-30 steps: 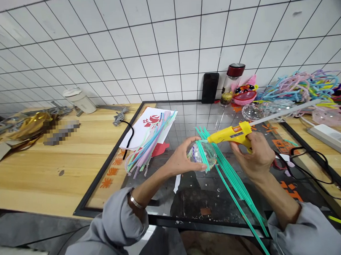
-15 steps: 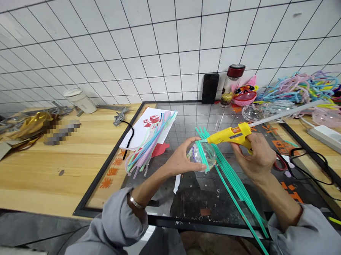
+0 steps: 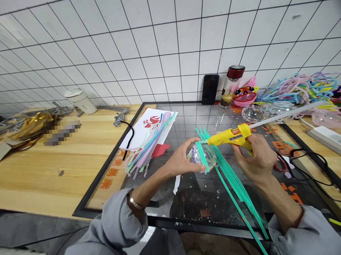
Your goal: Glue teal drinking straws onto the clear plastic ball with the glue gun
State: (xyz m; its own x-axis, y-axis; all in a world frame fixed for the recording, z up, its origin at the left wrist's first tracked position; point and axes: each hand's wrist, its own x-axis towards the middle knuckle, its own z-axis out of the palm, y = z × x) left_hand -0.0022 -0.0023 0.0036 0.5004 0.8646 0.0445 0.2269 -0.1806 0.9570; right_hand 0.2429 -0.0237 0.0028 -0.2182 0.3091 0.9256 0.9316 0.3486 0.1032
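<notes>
My left hand (image 3: 181,157) is wrapped round a clear plastic ball (image 3: 210,154), thumb at the near side and fingers at the far side. Green pipe-cleaner strips (image 3: 202,156) lie across the ball's face. In my right hand (image 3: 259,157) is a yellow hot glue gun (image 3: 229,136), with a long whitish glue stick (image 3: 289,112) sticking out of its back. Its nozzle points left and meets the upper end of the green strips, or hovers just over it. Beneath the ball and gun, a bundle of long green pipe cleaners (image 3: 238,186) slants toward the table's near edge.
Pastel pipe cleaners (image 3: 151,143) rest on white paper (image 3: 138,125) to the left. A phone (image 3: 210,89) and glass bottle (image 3: 230,87) stand by the tiled wall. Tangled pipe cleaners (image 3: 302,88), a power strip (image 3: 333,142) and black cable (image 3: 312,156) occupy the right side.
Almost nothing differs. Both hands, the ball and the glue gun hold their places, apart from a very slight shift of the gun.
</notes>
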